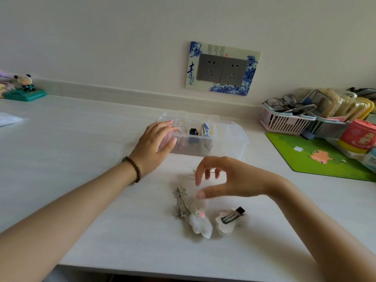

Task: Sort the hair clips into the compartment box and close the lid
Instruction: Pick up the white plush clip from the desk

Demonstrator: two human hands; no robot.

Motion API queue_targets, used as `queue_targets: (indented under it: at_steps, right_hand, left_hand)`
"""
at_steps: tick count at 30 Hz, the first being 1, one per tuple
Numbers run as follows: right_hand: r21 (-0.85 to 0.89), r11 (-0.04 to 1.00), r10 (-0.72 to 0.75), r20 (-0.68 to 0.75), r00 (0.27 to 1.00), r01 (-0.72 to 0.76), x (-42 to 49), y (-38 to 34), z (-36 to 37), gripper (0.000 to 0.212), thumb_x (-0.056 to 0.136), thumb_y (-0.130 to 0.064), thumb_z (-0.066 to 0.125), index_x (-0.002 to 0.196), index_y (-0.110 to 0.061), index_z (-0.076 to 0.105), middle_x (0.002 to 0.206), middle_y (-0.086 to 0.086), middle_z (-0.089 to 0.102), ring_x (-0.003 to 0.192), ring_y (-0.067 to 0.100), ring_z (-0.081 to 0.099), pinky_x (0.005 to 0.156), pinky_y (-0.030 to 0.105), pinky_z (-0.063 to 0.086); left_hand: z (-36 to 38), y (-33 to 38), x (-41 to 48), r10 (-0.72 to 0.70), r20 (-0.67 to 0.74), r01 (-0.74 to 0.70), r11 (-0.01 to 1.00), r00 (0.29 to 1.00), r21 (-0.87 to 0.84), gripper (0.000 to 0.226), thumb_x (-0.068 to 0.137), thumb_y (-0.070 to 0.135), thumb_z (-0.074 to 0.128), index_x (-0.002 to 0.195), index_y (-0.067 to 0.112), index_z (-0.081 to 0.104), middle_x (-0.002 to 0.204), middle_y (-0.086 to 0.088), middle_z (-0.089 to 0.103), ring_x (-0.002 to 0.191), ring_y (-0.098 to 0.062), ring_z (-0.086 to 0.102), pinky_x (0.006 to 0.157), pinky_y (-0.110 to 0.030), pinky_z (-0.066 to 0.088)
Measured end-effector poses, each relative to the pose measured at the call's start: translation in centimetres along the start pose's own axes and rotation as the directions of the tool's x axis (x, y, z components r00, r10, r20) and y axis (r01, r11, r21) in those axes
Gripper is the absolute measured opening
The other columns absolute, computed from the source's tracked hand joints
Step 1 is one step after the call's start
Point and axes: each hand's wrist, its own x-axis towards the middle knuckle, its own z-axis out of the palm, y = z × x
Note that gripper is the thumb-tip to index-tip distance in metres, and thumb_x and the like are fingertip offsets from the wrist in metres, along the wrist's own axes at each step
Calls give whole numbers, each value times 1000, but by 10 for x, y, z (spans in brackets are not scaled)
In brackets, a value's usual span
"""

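A clear plastic compartment box (230, 139) stands open on the white desk, with a black clip (193, 131) and a blue striped clip (206, 129) in its middle compartments. My left hand (156, 145) rests against the box's left end, fingers spread. My right hand (225, 178) hovers curled and empty above a pile of clips. Below it lie a white fluffy cat clip (200, 221), a white flower clip turned metal side up (231, 219) and several silver clips (181, 202).
A pink basket (284, 121) with glasses and a grey basket of packets stand at the right. A green mat (317, 155) lies in front of them. A small figurine (25, 88) sits at the far left. Wall sockets (222, 69) are behind the box.
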Motion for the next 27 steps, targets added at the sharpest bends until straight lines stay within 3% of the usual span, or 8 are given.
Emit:
queue_targets:
  at_steps: [2,4,7,12,17,21,27]
  right_hand:
    - [-53,997,57,125,991,-50,-8,-8,2,43,62,-65,68,93,-37,56,95,-24,56,94,-1,51,79,19,41]
    - [-152,984,114,164,980,-89,-11,-10,8,49,59,-68,69,94,-40,52,91,-26,51,92,-5,49,79,18,39]
    - [-185,978,125,156,980,-96,-10,-12,12,49,59,-66,71,94,-37,52,90,-23,50,89,-6,48,80,17,40]
    - [-82,994,79,148,986,-68,-7,-13,15,38,63,-54,77,86,-34,54,86,-20,54,89,3,52,75,20,41]
    - [-191,972,164,138,977,-136,-10,-9,12,54,54,-69,71,93,-36,55,92,-19,56,87,-1,53,80,21,46]
    - [-213,967,173,149,974,-139,-11,-13,12,51,56,-69,71,89,-34,55,90,-17,54,83,0,53,73,19,43]
    - [-207,962,212,157,965,-178,-19,-14,6,59,53,-71,70,97,-34,54,94,-19,56,89,1,55,83,25,49]
  left_hand:
    - [0,0,0,4,1,-4,1000,1000,6,33,93,22,48,124,12,53,139,-4,44,133,-21,31,113,-32,21]
    - [-1,0,0,4,9,-4,1000,1000,12,34,93,24,47,125,12,53,139,-5,44,133,-22,31,113,-31,20]
    - [-2,2,0,-3,23,3,1000,1000,19,41,91,31,42,125,12,53,139,-5,44,132,-22,31,112,-30,20]
    - [-2,3,0,-8,27,7,1000,1000,31,44,89,34,40,126,13,52,139,-5,44,132,-21,31,113,-32,21]
    - [-2,2,0,8,10,-9,998,1000,56,43,89,33,41,124,12,53,138,-6,46,131,-23,34,112,-36,22]
    - [-1,1,0,23,-4,-23,996,1000,88,43,90,34,40,124,12,54,137,-6,47,131,-24,35,112,-41,24]
    - [-1,7,-3,108,-15,-105,987,994,119,52,89,43,33,125,12,53,135,-8,49,133,-25,34,112,-47,22]
